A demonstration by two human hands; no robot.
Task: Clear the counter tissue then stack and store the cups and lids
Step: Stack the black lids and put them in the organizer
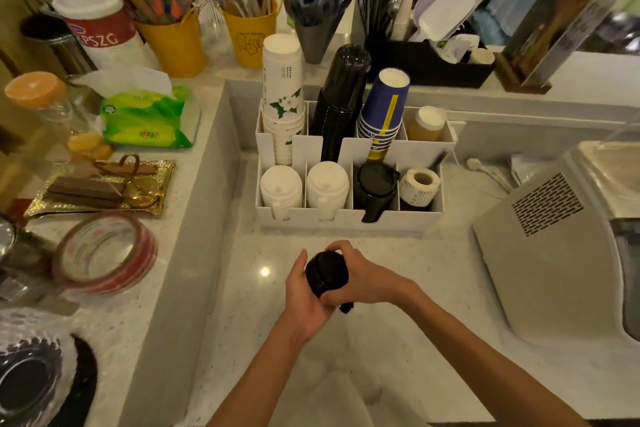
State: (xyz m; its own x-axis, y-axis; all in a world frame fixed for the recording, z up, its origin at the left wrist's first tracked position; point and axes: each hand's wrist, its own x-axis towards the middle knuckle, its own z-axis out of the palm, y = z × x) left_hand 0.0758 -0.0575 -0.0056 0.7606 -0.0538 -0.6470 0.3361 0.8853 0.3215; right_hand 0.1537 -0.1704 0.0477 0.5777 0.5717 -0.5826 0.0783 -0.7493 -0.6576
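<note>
Both hands hold a stack of black lids (326, 273) above the pale counter, in front of the white organizer (346, 218). My left hand (304, 291) cups the stack from below and my right hand (360, 274) wraps over its top. The organizer's back row holds a floral white cup stack (282, 94), a black cup stack (341, 100), a blue cup stack (382, 111) and a brown cup (424, 123). Its front row holds two white lid stacks (281, 185) (327, 184), black lids (374, 184) and a label roll (419, 185).
A green tissue pack (149, 114) lies on the raised ledge at left, near tape rolls (104, 253), a gold tray (100, 187) and yellow utensil pots (173, 42). A white machine (554, 246) stands at right. Bare counter surrounds my hands.
</note>
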